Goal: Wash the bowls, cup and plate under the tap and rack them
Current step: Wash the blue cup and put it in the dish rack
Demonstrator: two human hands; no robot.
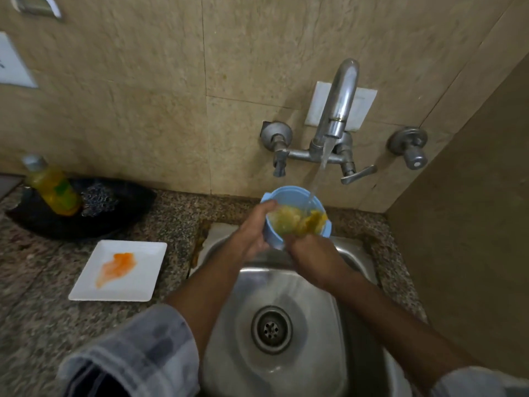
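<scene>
A light blue bowl point(289, 196) smeared with yellow food is held over the back of the steel sink point(289, 365), under water running from the tap point(339, 110). My left hand point(253, 232) grips the bowl's left side, thumb on the rim. My right hand point(307, 249) is at the bowl's near edge with its fingers inside, on the yellow residue. A white square plate point(143, 270) with an orange smear lies on the counter left of the sink.
At the back left a black tray point(120, 222) holds a yellow soap bottle point(53, 187) and a metal scrubber point(98, 200). The speckled granite counter point(37, 319) surrounds the sink. Tiled walls close in behind and on the right.
</scene>
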